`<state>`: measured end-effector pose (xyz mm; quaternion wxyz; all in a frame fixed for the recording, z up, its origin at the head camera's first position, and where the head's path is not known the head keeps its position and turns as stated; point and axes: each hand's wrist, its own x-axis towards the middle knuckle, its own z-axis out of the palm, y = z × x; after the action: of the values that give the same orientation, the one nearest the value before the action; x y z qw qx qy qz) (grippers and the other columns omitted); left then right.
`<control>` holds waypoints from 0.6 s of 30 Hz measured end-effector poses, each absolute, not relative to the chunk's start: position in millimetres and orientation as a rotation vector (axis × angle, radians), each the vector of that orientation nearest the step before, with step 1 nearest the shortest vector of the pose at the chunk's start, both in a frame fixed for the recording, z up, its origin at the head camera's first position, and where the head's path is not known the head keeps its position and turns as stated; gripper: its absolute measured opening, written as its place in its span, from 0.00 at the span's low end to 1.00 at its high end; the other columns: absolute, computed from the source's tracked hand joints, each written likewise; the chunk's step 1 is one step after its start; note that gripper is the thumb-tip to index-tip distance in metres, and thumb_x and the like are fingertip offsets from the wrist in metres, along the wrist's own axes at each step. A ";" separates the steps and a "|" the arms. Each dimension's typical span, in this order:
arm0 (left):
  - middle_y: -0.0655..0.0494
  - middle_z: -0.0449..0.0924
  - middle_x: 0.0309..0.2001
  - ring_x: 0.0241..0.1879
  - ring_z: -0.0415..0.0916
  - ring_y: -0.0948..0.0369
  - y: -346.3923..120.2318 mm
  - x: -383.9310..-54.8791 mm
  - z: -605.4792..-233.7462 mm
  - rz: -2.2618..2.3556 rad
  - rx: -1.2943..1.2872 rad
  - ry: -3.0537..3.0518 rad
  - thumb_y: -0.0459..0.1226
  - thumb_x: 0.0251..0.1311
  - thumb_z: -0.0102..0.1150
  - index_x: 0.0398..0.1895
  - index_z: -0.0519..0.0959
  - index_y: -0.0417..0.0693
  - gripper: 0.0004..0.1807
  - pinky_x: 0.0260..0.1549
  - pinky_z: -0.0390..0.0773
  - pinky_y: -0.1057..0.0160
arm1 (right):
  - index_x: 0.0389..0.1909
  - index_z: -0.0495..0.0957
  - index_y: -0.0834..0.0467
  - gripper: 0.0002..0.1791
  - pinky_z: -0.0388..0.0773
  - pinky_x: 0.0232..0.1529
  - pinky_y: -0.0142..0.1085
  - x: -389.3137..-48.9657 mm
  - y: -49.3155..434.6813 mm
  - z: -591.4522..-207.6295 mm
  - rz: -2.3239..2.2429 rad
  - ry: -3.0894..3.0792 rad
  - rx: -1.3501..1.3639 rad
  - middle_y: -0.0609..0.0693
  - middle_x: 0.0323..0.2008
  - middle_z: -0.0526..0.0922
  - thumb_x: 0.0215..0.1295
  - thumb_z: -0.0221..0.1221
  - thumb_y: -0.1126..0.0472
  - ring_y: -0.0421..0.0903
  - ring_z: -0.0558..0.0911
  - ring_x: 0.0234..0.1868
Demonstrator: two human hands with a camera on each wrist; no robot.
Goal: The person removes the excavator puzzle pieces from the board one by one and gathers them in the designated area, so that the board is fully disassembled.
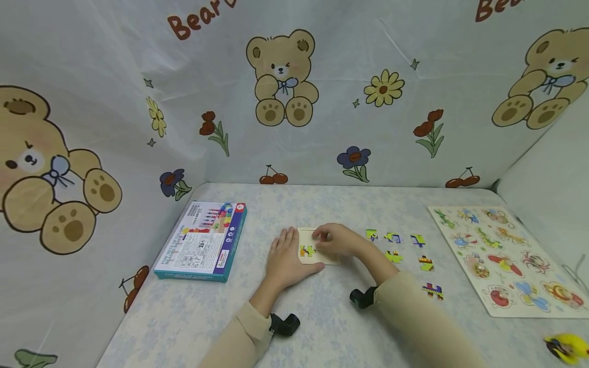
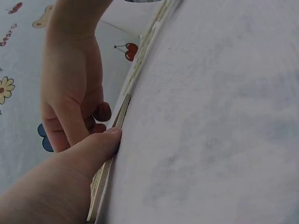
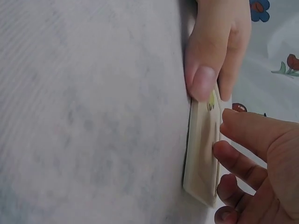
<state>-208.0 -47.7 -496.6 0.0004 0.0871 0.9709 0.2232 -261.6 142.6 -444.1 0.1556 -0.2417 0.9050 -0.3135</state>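
A small pale wooden puzzle tray (image 1: 305, 233) lies flat on the table, with joined colourful jigsaw pieces (image 1: 307, 251) at its left. My left hand (image 1: 285, 260) rests along the tray's left side, fingers straight and thumb (image 2: 110, 137) against its near edge. Over the tray's right part is my right hand (image 1: 338, 240), its fingers loosely bent close to the surface. In the right wrist view its thumb and fingers (image 3: 229, 151) are apart, and no piece shows between them. The right hand hides part of the tray.
Several loose jigsaw pieces (image 1: 393, 256) lie right of the tray. Farther right is a board with animal pictures (image 1: 494, 240), with a yellow object (image 1: 568, 347) near its front corner. A boxed toy (image 1: 198, 250) lies at the left. A bear-print curtain (image 1: 331, 128) hangs behind the table.
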 end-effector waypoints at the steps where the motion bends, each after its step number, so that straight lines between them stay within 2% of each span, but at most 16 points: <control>1: 0.50 0.45 0.81 0.81 0.38 0.53 -47.8 -208.1 -497.0 0.697 0.276 3.051 0.77 0.44 0.55 0.80 0.47 0.44 0.69 0.77 0.44 0.46 | 0.52 0.81 0.57 0.14 0.72 0.39 0.35 -262.1 139.2 -443.9 -0.884 2.592 -0.696 0.48 0.36 0.79 0.66 0.63 0.61 0.42 0.74 0.35; 10: 0.50 0.47 0.80 0.81 0.39 0.53 -47.5 -207.3 -495.9 0.707 0.287 3.052 0.77 0.45 0.55 0.79 0.50 0.44 0.67 0.77 0.45 0.46 | 0.50 0.82 0.51 0.14 0.72 0.40 0.37 -258.5 116.3 -444.6 -0.790 2.593 -0.707 0.46 0.35 0.77 0.64 0.65 0.56 0.43 0.74 0.36; 18: 0.50 0.47 0.80 0.80 0.39 0.53 -47.9 -207.7 -496.7 0.685 0.299 3.060 0.77 0.45 0.54 0.79 0.49 0.44 0.67 0.77 0.45 0.45 | 0.42 0.81 0.51 0.09 0.74 0.40 0.38 -253.6 111.3 -442.0 -0.832 2.579 -0.698 0.47 0.36 0.77 0.62 0.67 0.56 0.44 0.75 0.35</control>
<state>-207.7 -47.9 -496.7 -0.0044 0.0949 0.9715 0.2174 -253.6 111.3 -442.0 0.1709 -0.2459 0.9080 -0.2929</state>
